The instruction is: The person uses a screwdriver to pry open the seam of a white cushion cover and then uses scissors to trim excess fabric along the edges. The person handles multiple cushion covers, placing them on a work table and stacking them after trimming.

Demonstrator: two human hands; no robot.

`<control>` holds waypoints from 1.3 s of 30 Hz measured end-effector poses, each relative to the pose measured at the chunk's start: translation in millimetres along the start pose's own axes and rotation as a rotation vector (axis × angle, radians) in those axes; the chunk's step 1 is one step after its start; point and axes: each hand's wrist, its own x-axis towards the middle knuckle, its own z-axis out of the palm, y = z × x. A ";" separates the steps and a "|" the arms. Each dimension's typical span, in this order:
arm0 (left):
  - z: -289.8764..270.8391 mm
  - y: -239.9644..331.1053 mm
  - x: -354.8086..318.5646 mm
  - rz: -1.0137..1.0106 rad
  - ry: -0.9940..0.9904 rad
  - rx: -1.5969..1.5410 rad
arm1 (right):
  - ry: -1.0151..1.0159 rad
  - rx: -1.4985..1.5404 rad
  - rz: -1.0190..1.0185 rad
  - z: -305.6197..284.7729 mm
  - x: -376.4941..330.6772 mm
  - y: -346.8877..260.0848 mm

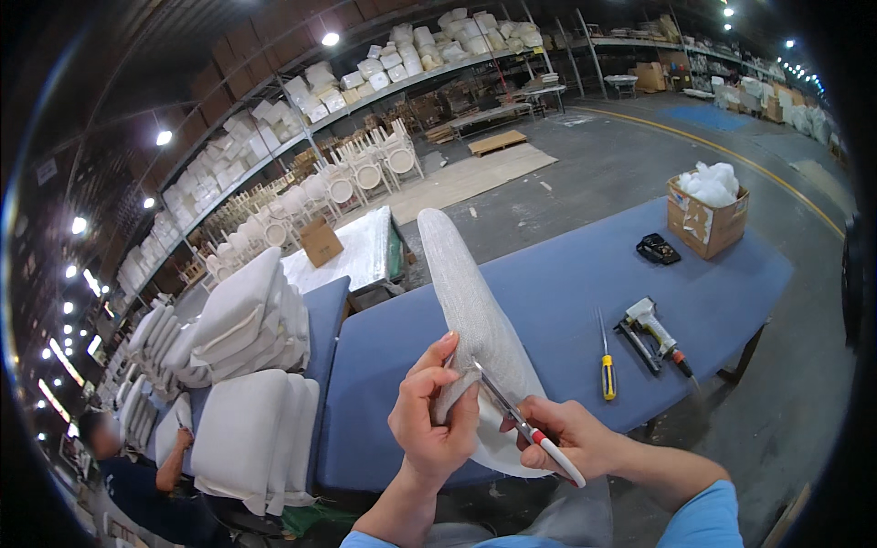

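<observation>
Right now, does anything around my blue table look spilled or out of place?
Nothing looks seriously wrong. The white stuffing heaps above the rim of its cardboard box at the blue table's far right, so it looks overfilled. Small pale specks on the grey floor beyond might be litter; they're too small to identify.

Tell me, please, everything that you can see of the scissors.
The scissors have slim, silvery blades that look metal, and a white handle with red near the blades, apparently plastic. The right grip holds them by the handle, partly hiding it. They slant, blades toward the upper left, handle end toward the lower right, with the tips at the pale grey fabric pinched in the left grip. Whether the tips touch it is hard to tell.
</observation>
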 end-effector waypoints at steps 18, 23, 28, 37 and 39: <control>-14.9 20.6 14.7 -0.119 0.022 0.181 | -0.081 0.398 -0.198 30.4 6.6 53.9; -17.0 19.9 16.2 -0.186 0.018 0.090 | -0.115 0.496 -0.133 30.7 11.9 48.7; -19.9 23.5 20.6 -0.145 -0.031 0.211 | -0.102 0.550 -0.147 32.8 15.6 51.5; -27.8 -3.8 2.2 0.326 -0.078 0.481 | -0.050 0.613 -0.159 40.5 8.9 55.3; -28.9 -6.8 1.1 0.320 -0.080 0.455 | -0.043 0.606 -0.163 41.5 7.9 56.0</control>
